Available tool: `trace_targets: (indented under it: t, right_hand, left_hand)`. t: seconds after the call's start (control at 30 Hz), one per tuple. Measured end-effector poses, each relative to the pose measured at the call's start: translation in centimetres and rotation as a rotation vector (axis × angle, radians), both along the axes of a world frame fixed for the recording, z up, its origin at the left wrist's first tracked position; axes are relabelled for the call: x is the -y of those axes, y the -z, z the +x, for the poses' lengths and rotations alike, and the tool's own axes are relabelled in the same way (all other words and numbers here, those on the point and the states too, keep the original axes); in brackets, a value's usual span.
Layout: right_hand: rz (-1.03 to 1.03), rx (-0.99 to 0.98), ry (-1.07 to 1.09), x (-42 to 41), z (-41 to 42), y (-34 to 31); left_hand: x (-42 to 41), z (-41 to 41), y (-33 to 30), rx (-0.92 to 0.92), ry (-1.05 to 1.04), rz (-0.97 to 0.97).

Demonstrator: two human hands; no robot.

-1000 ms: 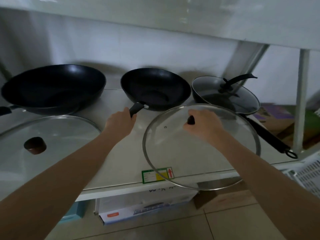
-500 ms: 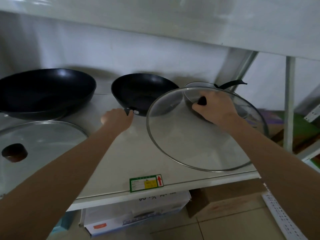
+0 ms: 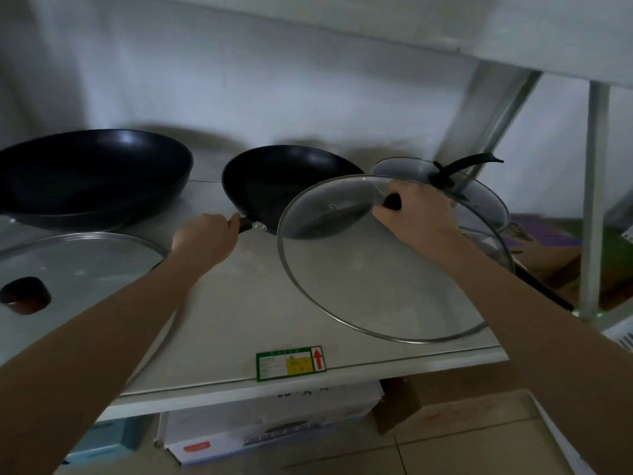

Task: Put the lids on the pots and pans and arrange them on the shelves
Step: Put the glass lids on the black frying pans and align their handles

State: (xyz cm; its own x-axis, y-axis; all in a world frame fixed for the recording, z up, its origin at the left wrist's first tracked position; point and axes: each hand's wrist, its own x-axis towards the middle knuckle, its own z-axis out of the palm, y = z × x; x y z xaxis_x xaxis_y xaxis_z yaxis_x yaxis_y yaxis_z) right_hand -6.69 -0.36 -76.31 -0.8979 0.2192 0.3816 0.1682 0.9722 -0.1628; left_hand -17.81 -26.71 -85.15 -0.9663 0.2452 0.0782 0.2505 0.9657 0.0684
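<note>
A black middle wok (image 3: 274, 180) sits on the white shelf (image 3: 239, 323). My left hand (image 3: 205, 236) grips its short black handle at the front. My right hand (image 3: 416, 212) holds a large glass lid (image 3: 370, 279) by its black knob, lifted and tilted, its far edge overlapping the middle wok's right rim. A bigger black wok (image 3: 92, 173) stands at the left with no lid. In front of it lies a second glass lid (image 3: 78, 269) with a dark knob. At the right a pan (image 3: 479, 197) carries its own glass lid.
The covered pan's long black handle (image 3: 544, 286) points toward the front right. A metal shelf post (image 3: 594, 200) rises at the right, and an upper shelf hangs overhead. Cardboard boxes (image 3: 267, 423) sit on the floor below. A green label (image 3: 289, 363) marks the shelf's front edge.
My right hand has lifted the glass lid off the shelf front and carried it back and left, up to the middle wok's rim. My left hand stays on the wok handle.
</note>
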Motion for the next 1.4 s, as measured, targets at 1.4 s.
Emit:
trace_targets:
  t: [1.4]
  right_hand:
    - [-0.043,0.071,-0.163,6.9,-7.1,2.9]
  left_hand:
    - [8.4,1.6,-2.2,-0.007,0.152,-0.472]
